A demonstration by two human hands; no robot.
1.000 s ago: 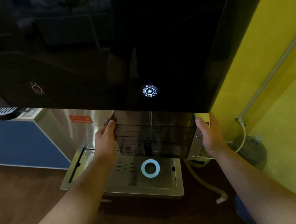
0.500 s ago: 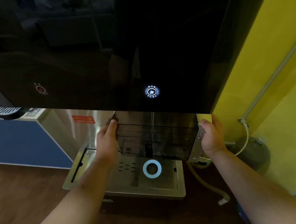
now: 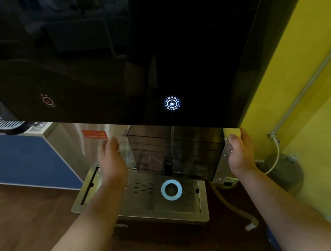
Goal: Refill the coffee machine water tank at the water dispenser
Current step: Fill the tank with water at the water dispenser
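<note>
The clear smoky water tank (image 3: 175, 152) hangs under the black glass front of the water dispenser (image 3: 113, 55), just below a lit blue-white button (image 3: 171, 103). A thin stream falls into the tank. My right hand (image 3: 240, 152) grips the tank's right end at its metal bracket. My left hand (image 3: 111, 161) is off the tank, a short way to its left, fingers apart and blurred. The tank's top is hidden behind the dispenser's lower edge.
Below is a steel drip tray (image 3: 140, 206) with a glowing blue ring (image 3: 171, 190). A dim red button (image 3: 47, 100) sits on the left of the panel. A yellow wall (image 3: 311, 111), a grey jug (image 3: 284, 170) and a hose (image 3: 233, 207) are at right; a blue cabinet (image 3: 18, 159) is at left.
My left hand has let go of the tank's left end and moved away to the left. My right hand keeps its hold on the right end.
</note>
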